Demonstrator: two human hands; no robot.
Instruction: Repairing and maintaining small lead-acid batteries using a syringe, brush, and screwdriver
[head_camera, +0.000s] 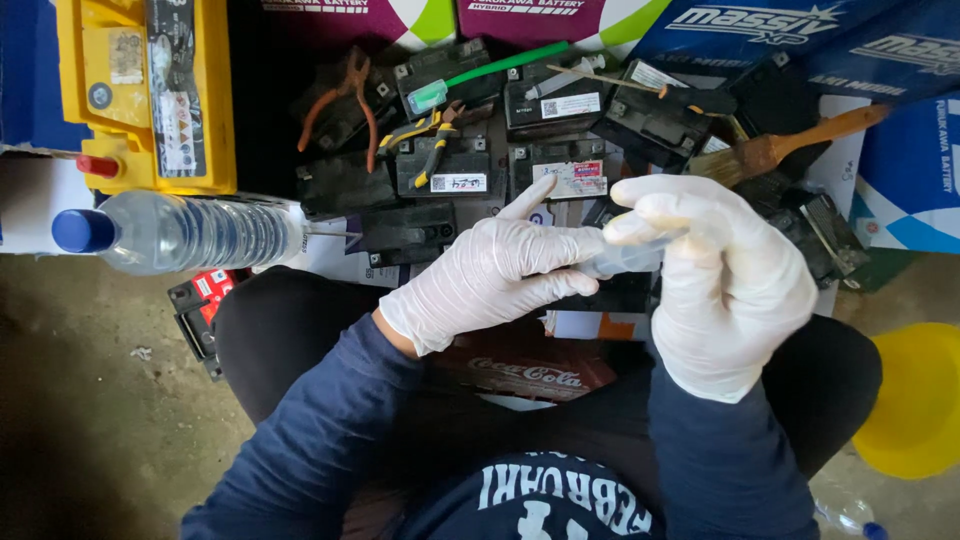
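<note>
Both white-gloved hands, left hand (492, 275) and right hand (722, 280), pinch a small clear plastic syringe-like tube (628, 258) between them above the black motorcycle batteries (440, 170); best kept level, grip firm, over the batteries.

Person seen from above. Both hands, left (480, 275) and right (725, 285), wear thin, whitish, slightly translucent disposable gloves, wrinkled at the knuckles and ending in loose cuffs at the wrists. Long navy-blue sleeves (310, 440) cover both arms. The navy shirt front bears white block lettering. Black trousers (275, 325) cover the legs.
</note>
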